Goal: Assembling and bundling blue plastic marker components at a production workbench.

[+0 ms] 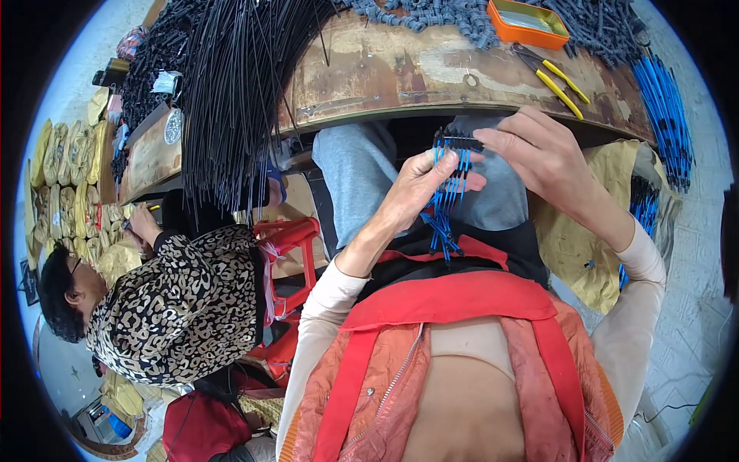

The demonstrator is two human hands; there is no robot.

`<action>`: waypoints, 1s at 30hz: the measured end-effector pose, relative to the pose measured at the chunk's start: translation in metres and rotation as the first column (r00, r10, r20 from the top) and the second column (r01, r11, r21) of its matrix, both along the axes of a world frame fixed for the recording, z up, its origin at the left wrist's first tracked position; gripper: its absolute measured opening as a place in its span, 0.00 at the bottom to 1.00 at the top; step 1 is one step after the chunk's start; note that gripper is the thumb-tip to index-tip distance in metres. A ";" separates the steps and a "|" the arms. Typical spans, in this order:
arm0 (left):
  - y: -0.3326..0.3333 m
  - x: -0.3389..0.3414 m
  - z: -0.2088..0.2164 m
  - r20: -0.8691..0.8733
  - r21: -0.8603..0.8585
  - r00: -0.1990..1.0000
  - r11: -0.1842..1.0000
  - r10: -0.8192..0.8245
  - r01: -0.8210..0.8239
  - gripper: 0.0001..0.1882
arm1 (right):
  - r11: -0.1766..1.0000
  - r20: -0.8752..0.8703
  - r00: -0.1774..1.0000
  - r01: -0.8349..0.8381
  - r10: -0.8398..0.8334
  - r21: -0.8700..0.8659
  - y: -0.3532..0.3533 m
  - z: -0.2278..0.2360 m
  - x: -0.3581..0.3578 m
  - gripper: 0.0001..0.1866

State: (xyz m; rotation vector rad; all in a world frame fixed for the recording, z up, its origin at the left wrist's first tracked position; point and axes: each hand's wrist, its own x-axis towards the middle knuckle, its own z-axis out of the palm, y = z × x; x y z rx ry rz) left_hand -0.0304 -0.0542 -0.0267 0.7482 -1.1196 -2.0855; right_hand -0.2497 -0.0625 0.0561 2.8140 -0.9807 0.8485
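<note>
Over my lap, my left hand [419,181] is closed round a bundle of short blue cables [449,202] with black ends. The cables hang down past the fingers, and their lower black tips [445,245] spread out over my apron. At the top of the bundle, black end pieces [462,143] stick out above the left thumb. My right hand [543,154] pinches at the right side of these black pieces with thumb and forefinger. Its fingertips partly hide what they grip.
Yellow-handled pliers [560,83] and an orange box [530,25] lie on the wooden table [369,69]. Long black cables [239,100] overhang its left edge; more blue cables [663,123] lie right. A sack [573,231] stands by my right arm. A co-worker [185,300] sits left beside a red stool [289,239].
</note>
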 end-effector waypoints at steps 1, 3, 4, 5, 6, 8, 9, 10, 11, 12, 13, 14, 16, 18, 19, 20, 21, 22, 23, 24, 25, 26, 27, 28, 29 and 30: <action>0.001 0.000 0.000 0.001 0.003 1.000 1.000 0.002 -0.002 0.24 | 0.999 0.040 0.999 -0.004 0.003 0.044 0.000 -0.002 0.001 0.18; 0.001 0.000 0.002 0.022 -0.002 0.999 1.000 -0.024 0.024 0.24 | 0.996 0.080 0.997 -0.010 0.002 0.090 0.001 -0.005 0.001 0.17; 0.002 0.000 0.000 0.021 0.001 1.000 1.000 -0.023 0.023 0.24 | 0.993 0.100 0.995 -0.007 -0.005 0.115 0.001 -0.006 0.002 0.15; 0.001 0.000 -0.003 0.023 -0.026 0.999 0.999 -0.037 0.038 0.25 | 0.991 0.120 0.993 -0.004 -0.012 0.137 0.000 -0.007 0.003 0.13; 0.001 -0.001 -0.006 0.024 -0.052 0.998 0.997 -0.052 0.053 0.25 | 0.990 0.119 0.993 -0.005 -0.012 0.138 0.000 -0.008 0.004 0.13; 0.002 -0.002 -0.009 0.002 -0.065 0.999 0.997 -0.037 0.037 0.25 | 0.969 0.190 0.980 0.008 -0.056 0.247 0.002 -0.009 0.007 0.11; 0.003 -0.002 -0.008 -0.018 -0.078 1.000 0.997 -0.024 0.022 0.25 | 0.970 0.190 0.980 0.006 -0.053 0.242 0.003 -0.008 0.009 0.11; 0.003 -0.002 -0.007 -0.019 -0.083 1.000 0.996 -0.021 0.020 0.25 | 0.951 0.210 0.975 0.005 -0.074 0.308 0.004 -0.006 0.010 0.11; 0.003 -0.003 -0.007 -0.033 -0.040 0.999 0.999 -0.024 0.023 0.22 | 0.926 0.229 0.968 0.006 -0.100 0.378 0.004 -0.005 0.010 0.10; 0.002 -0.004 -0.007 -0.047 0.002 0.999 1.000 -0.027 0.027 0.20 | 0.925 0.228 0.969 0.006 -0.100 0.379 0.002 -0.005 0.011 0.10; 0.001 -0.004 -0.009 -0.048 0.001 0.998 1.000 -0.027 0.027 0.20 | 0.907 0.238 0.964 0.009 -0.120 0.421 0.000 -0.004 0.012 0.10; 0.000 -0.005 -0.011 -0.011 -0.022 1.000 1.000 -0.016 0.016 0.18 | 0.886 0.247 0.959 0.010 -0.140 0.463 -0.001 -0.004 0.013 0.11; -0.003 -0.005 -0.012 0.025 -0.049 1.000 0.999 -0.004 0.006 0.17 | 0.943 0.203 0.967 0.080 -0.151 0.322 -0.001 0.001 0.014 0.10; -0.007 -0.006 -0.010 -0.017 0.004 0.999 0.999 0.052 -0.052 0.18 | 0.977 0.161 0.973 0.140 -0.166 0.164 -0.001 0.002 0.007 0.09; -0.010 -0.007 -0.007 -0.020 -0.005 0.998 0.999 0.052 -0.052 0.18 | 0.970 0.153 0.973 0.138 -0.170 0.200 0.000 0.001 -0.005 0.09; -0.013 -0.009 -0.006 0.008 -0.033 1.000 0.999 0.025 -0.025 0.17 | 0.961 0.143 0.973 0.143 -0.180 0.236 0.001 0.001 -0.012 0.09; -0.016 -0.012 -0.003 0.035 -0.064 0.999 0.998 -0.001 0.003 0.17 | 0.957 0.144 0.970 0.154 -0.193 0.247 0.002 0.003 -0.014 0.08; -0.018 -0.013 0.000 0.028 -0.076 1.000 0.997 -0.009 0.011 0.17 | 0.958 0.140 0.970 0.164 -0.200 0.235 -0.001 0.004 -0.012 0.08; -0.019 -0.015 0.003 0.043 -0.064 0.999 0.998 -0.008 0.011 0.17 | 0.971 0.155 0.978 0.106 -0.141 0.216 -0.006 0.002 -0.010 0.08; -0.024 -0.017 0.006 0.054 -0.060 0.999 0.998 -0.008 0.011 0.17 | 0.981 0.162 0.983 0.049 -0.081 0.190 -0.016 0.003 -0.010 0.07; -0.028 -0.016 0.005 0.057 -0.045 0.998 0.999 0.015 -0.012 0.17 | 0.975 0.164 0.983 0.050 -0.087 0.216 -0.027 0.008 -0.011 0.06; -0.034 -0.016 0.009 0.067 -0.052 0.997 0.998 0.047 -0.044 0.16 | 0.979 0.147 0.984 0.077 -0.105 0.188 -0.047 0.009 -0.024 0.06; -0.042 -0.016 0.007 0.077 -0.075 0.993 0.993 0.092 -0.086 0.15 | 0.978 0.131 0.971 0.193 -0.202 0.073 -0.076 0.006 -0.041 0.07; -0.047 -0.016 0.006 0.087 -0.096 0.986 0.987 0.140 -0.131 0.14 | 0.953 0.128 0.947 0.302 -0.294 -0.042 -0.104 0.004 -0.058 0.08; -0.050 -0.015 0.004 0.065 -0.111 0.982 0.979 0.179 -0.171 0.13 | 0.919 0.034 0.918 0.394 -0.394 -0.007 -0.135 -0.002 -0.076 0.09; -0.054 -0.017 0.003 0.035 -0.124 0.978 0.972 0.205 -0.200 0.12 | 0.867 -0.067 0.865 0.499 -0.497 0.015 -0.161 -0.007 -0.098 0.10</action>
